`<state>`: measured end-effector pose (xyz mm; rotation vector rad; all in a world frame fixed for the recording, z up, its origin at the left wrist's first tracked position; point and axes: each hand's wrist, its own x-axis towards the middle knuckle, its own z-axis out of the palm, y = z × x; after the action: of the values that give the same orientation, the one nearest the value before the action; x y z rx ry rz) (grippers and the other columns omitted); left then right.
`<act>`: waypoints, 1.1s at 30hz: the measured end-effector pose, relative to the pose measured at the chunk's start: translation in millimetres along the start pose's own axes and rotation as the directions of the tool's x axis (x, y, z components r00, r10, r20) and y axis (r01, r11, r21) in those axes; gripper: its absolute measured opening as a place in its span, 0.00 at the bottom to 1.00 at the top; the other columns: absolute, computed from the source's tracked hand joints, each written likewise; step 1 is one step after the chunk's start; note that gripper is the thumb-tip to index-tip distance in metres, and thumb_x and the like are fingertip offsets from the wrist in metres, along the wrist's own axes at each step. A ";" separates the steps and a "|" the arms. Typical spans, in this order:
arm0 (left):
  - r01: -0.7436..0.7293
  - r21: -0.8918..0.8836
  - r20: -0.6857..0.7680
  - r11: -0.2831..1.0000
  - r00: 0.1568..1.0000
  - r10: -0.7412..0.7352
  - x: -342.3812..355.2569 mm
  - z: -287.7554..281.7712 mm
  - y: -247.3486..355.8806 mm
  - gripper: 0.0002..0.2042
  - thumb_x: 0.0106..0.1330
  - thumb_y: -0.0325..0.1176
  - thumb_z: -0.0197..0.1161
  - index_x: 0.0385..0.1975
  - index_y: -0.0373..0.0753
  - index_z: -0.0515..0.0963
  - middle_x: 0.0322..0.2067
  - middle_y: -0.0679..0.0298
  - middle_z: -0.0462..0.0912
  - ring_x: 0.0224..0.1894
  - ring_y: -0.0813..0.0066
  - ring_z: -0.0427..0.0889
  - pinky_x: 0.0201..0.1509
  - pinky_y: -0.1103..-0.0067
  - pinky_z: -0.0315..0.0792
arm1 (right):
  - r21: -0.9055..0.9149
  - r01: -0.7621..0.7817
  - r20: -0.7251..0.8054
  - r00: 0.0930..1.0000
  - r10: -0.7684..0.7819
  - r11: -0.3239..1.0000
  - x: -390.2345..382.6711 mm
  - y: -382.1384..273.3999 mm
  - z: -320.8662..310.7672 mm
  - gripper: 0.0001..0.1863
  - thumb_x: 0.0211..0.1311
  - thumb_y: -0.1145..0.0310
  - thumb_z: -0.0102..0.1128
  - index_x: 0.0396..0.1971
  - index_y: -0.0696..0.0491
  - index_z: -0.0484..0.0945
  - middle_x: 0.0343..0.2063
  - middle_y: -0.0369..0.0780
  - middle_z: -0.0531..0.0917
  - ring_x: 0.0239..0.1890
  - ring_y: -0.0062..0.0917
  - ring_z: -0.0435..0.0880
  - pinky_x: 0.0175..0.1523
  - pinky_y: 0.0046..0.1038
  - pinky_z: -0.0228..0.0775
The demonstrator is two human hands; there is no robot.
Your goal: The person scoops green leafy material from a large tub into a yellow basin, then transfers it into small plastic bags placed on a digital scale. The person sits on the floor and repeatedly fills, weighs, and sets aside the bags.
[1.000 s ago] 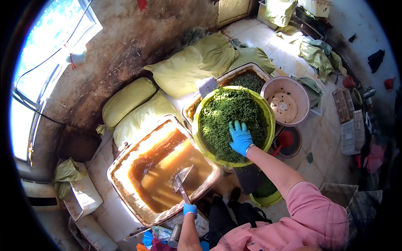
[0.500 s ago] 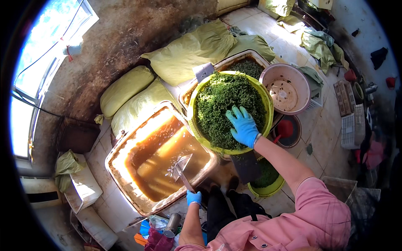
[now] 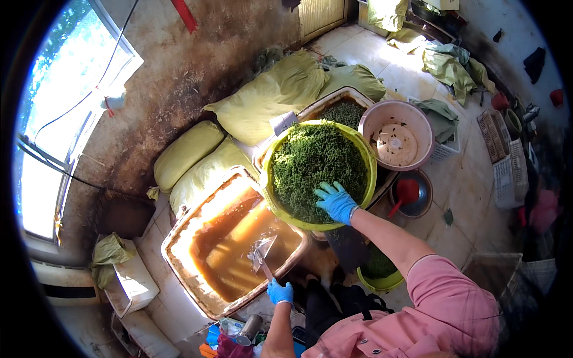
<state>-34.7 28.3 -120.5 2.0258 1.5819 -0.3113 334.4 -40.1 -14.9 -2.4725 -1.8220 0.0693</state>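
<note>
Blue gloves cover both hands. My right hand (image 3: 338, 203) lies with fingers spread on a heap of small green peppercorn-like berries (image 3: 316, 164), near the near right rim. A round yellow-green basin (image 3: 267, 190) holds the heap. My left hand (image 3: 279, 291) is wrapped round the handle of a metal skimmer (image 3: 261, 253). The skimmer's head is in the murky brown water (image 3: 230, 253) of a rectangular tub (image 3: 185, 292) at the left, by the tub's near right side. How deep its head goes is hard to tell.
Behind the basin stands another tub with dark green berries (image 3: 343, 112). A pinkish basin (image 3: 395, 149) and a red scoop (image 3: 407, 191) are at right. Full yellow sacks (image 3: 274, 92) line the wall. Near my legs is a second yellow-green basin (image 3: 382, 283); white crates (image 3: 507, 179) stand far right.
The view has shifted a little. My right hand has slid slightly toward the basin's near rim, its fingers now pointing more to the left. My left hand keeps its hold on the skimmer.
</note>
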 end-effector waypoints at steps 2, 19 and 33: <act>-0.053 -0.021 -0.075 0.998 0.996 0.051 -8.2 2.4 6.1 0.31 0.49 0.42 0.66 0.54 0.35 0.71 0.52 0.49 0.72 0.54 0.50 0.70 0.59 0.64 0.66 | 0.049 -0.028 0.097 0.995 0.023 0.998 1.1 -6.7 -14.7 0.14 0.56 0.67 0.49 0.40 0.40 0.81 0.60 0.38 0.68 0.65 0.36 0.60 0.65 0.50 0.49; -0.810 -0.145 -0.485 0.568 0.559 0.673 185.2 -138.7 329.7 0.31 0.63 0.46 0.57 0.59 0.30 0.64 0.59 0.39 0.64 0.63 0.44 0.60 0.66 0.62 0.54 | 0.198 -0.493 0.098 0.870 0.484 0.847 -62.6 30.1 -19.4 0.32 0.57 0.58 0.54 0.62 0.50 0.61 0.64 0.45 0.61 0.65 0.42 0.58 0.66 0.43 0.54; -0.786 0.152 0.145 0.599 0.617 0.774 189.0 -92.4 539.1 0.39 0.56 0.67 0.50 0.61 0.45 0.66 0.66 0.46 0.54 0.68 0.45 0.51 0.67 0.49 0.45 | 0.510 -0.585 -0.035 0.718 0.695 0.630 -107.4 -4.1 -45.5 0.25 0.49 0.69 0.58 0.51 0.54 0.71 0.52 0.47 0.72 0.54 0.43 0.70 0.58 0.39 0.65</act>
<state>516.2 147.8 10.1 2.6117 0.4830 -0.1851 302.1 -142.8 30.2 -2.4800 -0.6260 0.2187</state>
